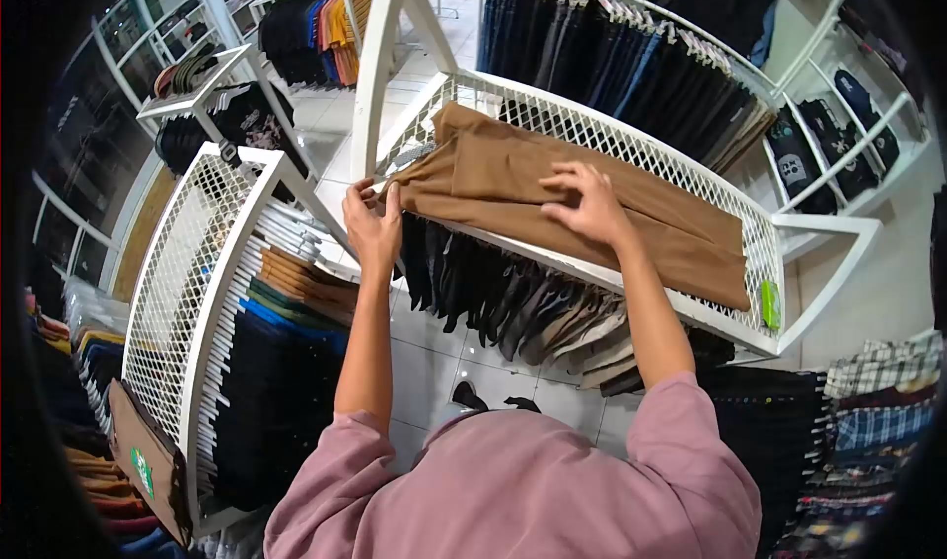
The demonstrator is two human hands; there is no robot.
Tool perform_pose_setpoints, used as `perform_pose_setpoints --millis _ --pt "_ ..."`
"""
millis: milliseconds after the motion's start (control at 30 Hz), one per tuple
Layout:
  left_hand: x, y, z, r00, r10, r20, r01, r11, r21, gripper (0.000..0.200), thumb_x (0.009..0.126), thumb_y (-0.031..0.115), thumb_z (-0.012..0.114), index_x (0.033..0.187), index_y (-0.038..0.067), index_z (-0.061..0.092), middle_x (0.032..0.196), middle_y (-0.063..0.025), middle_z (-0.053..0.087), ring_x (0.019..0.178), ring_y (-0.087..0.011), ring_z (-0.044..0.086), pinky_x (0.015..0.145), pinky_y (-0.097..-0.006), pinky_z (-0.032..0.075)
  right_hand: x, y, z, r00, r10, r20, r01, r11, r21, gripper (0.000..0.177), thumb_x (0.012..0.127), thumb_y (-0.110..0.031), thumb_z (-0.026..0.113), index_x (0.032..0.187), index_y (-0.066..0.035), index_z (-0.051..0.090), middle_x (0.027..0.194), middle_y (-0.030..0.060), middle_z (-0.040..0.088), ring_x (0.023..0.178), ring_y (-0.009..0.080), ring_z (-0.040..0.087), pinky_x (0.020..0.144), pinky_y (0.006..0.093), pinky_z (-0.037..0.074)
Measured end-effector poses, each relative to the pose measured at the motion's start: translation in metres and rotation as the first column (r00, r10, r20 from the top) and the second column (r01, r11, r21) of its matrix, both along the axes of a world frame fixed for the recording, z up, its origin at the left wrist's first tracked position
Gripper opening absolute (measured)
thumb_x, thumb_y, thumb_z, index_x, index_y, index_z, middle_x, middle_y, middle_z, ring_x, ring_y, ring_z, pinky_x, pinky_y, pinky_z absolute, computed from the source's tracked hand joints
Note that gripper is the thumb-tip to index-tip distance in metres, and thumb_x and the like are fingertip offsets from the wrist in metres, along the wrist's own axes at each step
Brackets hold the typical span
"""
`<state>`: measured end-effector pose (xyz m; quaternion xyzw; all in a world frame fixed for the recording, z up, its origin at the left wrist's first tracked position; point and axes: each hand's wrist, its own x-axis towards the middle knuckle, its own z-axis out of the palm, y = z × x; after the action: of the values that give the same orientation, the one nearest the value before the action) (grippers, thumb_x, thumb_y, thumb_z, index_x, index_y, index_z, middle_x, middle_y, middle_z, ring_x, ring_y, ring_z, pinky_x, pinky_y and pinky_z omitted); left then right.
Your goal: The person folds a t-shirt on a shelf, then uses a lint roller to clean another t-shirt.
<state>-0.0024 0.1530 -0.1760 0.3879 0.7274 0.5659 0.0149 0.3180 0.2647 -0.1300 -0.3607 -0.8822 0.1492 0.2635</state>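
A pair of brown trousers [592, 189] lies lengthwise along the white mesh shelf [764, 233] in front of me. Its left end is gathered and creased, and there my left hand [373, 222] pinches the edge of the cloth between thumb and fingers. Over the middle of the garment is my right hand [589, 204], fingers spread and slightly curled, holding nothing. A patterned grey-white piece [409, 152] peeks out beside the gathered end. Near the shelf's right end, a small green item [770, 305] rests by the trouser hems.
Dark and beige garments [513, 298] hang beneath the shelf. To the left stands another white mesh rack [182, 293] with clothes on hangers. Rows of jeans [582, 46] hang behind, and plaid shirts [878, 431] are at the lower right. White tiles [424, 376] cover the floor.
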Motion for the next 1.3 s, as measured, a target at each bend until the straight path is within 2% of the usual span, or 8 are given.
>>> perform_pose_setpoints --millis 233,400,533,600,700,1033,1133,1300 --pt "0.118 -0.012 0.035 0.86 -0.299 -0.414 0.327 0.945 -0.003 0.023 0.09 0.016 0.071 0.105 0.0 0.065 0.099 -0.0165 0.065 0.098 -0.0371 0.06 0.087 -0.0434 0.047 0.127 -0.074 -0.04 0.871 -0.464 0.161 0.45 0.885 0.119 0.067 0.096 -0.055 0.058 0.145 -0.011 0.053 0.151 0.0194 0.045 0.138 0.0382 0.042 0.115 0.0523 0.029" --pt "0.233 -0.005 0.021 0.534 -0.694 -0.483 0.743 0.658 -0.124 0.024 0.086 0.016 0.074 0.106 0.002 0.068 0.104 -0.016 0.066 0.104 -0.0372 0.059 0.091 -0.0457 0.047 0.236 -0.109 -0.053 0.631 -0.725 0.276 0.723 0.678 0.129 0.075 0.1 -0.06 0.045 0.149 -0.004 0.045 0.154 0.0277 0.039 0.143 0.0441 0.035 0.119 0.0523 0.025" --pt "0.31 0.004 0.007 0.328 -0.797 -0.507 0.87 0.464 -0.166 0.029 0.086 0.02 0.074 0.11 0.003 0.069 0.114 -0.016 0.067 0.113 -0.0357 0.059 0.099 -0.0462 0.044 0.286 -0.115 -0.05 0.531 -0.821 0.21 0.792 0.569 0.22 0.065 0.1 -0.05 0.053 0.141 0.001 0.053 0.145 0.0287 0.049 0.134 0.0441 0.047 0.11 0.0479 0.04" --pt "0.348 0.008 0.004 0.242 -0.821 -0.517 0.902 0.387 -0.191 0.03 0.087 0.023 0.073 0.11 0.004 0.07 0.115 -0.0147 0.067 0.111 -0.0341 0.06 0.098 -0.0458 0.045 0.295 -0.105 -0.026 0.664 -0.746 -0.054 0.742 0.648 0.168 0.048 0.098 -0.037 0.059 0.128 0.0 0.062 0.128 0.0248 0.061 0.118 0.0413 0.059 0.099 0.0477 0.047" --pt "0.406 0.014 -0.001 0.183 -0.826 -0.533 0.922 0.332 -0.199 0.028 0.086 0.025 0.073 0.108 0.008 0.071 0.113 -0.0119 0.067 0.105 -0.0318 0.06 0.095 -0.0438 0.046 0.318 -0.058 -0.005 0.665 -0.747 -0.009 0.74 0.658 0.138 0.034 0.097 -0.028 0.061 0.12 -0.004 0.067 0.116 0.0212 0.066 0.108 0.0396 0.063 0.093 0.0479 0.05" --pt "0.507 0.03 -0.002 0.183 -0.837 -0.516 0.859 0.391 -0.33 0.022 0.085 0.025 0.072 0.101 0.01 0.072 0.096 -0.0081 0.063 0.095 -0.0287 0.059 0.082 -0.0409 0.049 0.378 0.078 -0.039 0.738 -0.66 0.142 0.663 0.748 0.032 0.026 0.089 -0.031 0.071 0.096 -0.006 0.071 0.114 0.0182 0.066 0.104 0.0385 0.062 0.093 0.0478 0.049" --pt "0.504 0.036 0.001 0.246 -0.799 -0.55 0.899 0.4 -0.18 0.013 0.087 0.021 0.071 0.092 0.009 0.07 0.091 -0.0095 0.065 0.086 -0.0299 0.063 0.075 -0.0415 0.052 0.384 0.086 -0.038 0.77 -0.631 0.1 0.627 0.776 0.066 0.022 0.085 -0.026 0.074 0.091 -0.006 0.071 0.1 0.0183 0.068 0.097 0.0369 0.064 0.087 0.0449 0.051" --pt "0.446 0.023 0.049 0.567 -0.822 0.052 0.811 0.568 0.139 0.015 0.086 0.015 0.067 0.082 0.004 0.058 0.07 -0.0146 0.067 0.059 -0.0289 0.067 0.058 -0.0401 0.054 0.377 0.119 -0.005 0.845 -0.509 -0.164 0.378 0.785 -0.491 0.025 0.091 -0.019 0.065 0.112 -0.006 0.065 0.088 0.0047 0.071 0.083 0.0156 0.067 0.068 0.0316 0.054"
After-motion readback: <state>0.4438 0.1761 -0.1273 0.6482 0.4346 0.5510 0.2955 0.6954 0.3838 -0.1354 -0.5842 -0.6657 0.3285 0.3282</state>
